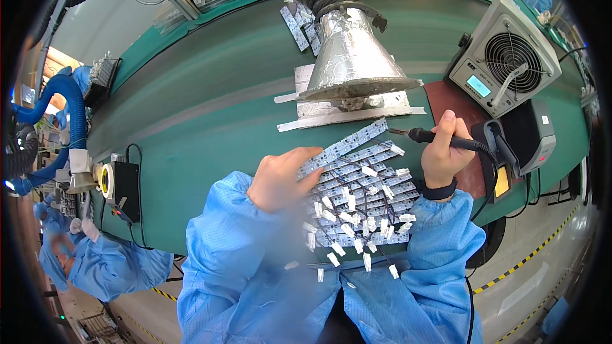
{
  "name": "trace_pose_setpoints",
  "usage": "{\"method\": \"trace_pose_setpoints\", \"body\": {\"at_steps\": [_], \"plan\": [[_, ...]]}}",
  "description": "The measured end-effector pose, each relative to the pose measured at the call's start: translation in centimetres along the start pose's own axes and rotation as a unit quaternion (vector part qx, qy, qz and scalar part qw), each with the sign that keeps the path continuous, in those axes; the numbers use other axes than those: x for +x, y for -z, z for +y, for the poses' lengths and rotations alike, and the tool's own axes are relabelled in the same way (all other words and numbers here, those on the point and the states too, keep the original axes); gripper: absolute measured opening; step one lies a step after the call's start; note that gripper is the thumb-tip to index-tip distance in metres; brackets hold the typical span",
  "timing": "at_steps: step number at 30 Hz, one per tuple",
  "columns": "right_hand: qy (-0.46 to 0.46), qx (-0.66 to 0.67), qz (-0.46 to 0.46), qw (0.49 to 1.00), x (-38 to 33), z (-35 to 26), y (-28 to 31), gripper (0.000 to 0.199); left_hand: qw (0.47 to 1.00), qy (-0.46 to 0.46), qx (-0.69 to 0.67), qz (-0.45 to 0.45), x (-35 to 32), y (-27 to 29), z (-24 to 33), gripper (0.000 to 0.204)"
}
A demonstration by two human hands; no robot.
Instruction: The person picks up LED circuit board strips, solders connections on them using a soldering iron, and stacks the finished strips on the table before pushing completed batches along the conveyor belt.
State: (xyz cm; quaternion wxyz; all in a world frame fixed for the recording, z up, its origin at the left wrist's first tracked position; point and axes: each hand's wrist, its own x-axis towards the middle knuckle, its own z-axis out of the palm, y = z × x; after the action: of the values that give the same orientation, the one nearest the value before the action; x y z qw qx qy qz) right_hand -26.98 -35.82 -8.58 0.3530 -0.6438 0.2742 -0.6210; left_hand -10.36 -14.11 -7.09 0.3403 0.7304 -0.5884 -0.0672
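My left hand [280, 178] pinches the left end of a pale blue circuit board strip [352, 143], raised and tilted above a stack of like strips [382, 192]. Dark wires with white plug connectors [349, 216] trail across the stack, some hanging over the table's near edge. In my right hand [444, 156] is a soldering iron [421, 135], its fingers wrapped round the black handle. The iron's tip points left, close to the raised strip's right end; whether they touch I cannot tell. A dark band circles my right wrist.
A foil-covered fume hood [350, 57] hangs over a taped white board [312, 114]. To the right stand a fan unit [503, 57] and a soldering station [523, 143] with its cord. A black device [122, 191] sits left. More strips [294, 28] lie behind; other people work nearby.
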Motion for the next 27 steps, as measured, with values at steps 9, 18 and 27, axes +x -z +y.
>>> {"method": "trace_pose_setpoints", "body": {"at_steps": [9,18,27], "plan": [[0.001,-0.007,-0.004,1.000,0.0,0.0,0.1,0.042,1.000,-0.002,0.003,0.003,0.0,0.0,0.0,0.032],[-0.006,-0.016,-0.006,1.000,-0.1,0.1,0.2,0.042,1.000,0.003,0.000,0.003,-0.1,-0.1,-0.1,0.032],[-0.052,-0.008,0.114,0.992,1.3,1.5,1.5,0.041,1.000,0.005,-0.002,0.003,0.0,-0.1,0.0,0.032]]}}
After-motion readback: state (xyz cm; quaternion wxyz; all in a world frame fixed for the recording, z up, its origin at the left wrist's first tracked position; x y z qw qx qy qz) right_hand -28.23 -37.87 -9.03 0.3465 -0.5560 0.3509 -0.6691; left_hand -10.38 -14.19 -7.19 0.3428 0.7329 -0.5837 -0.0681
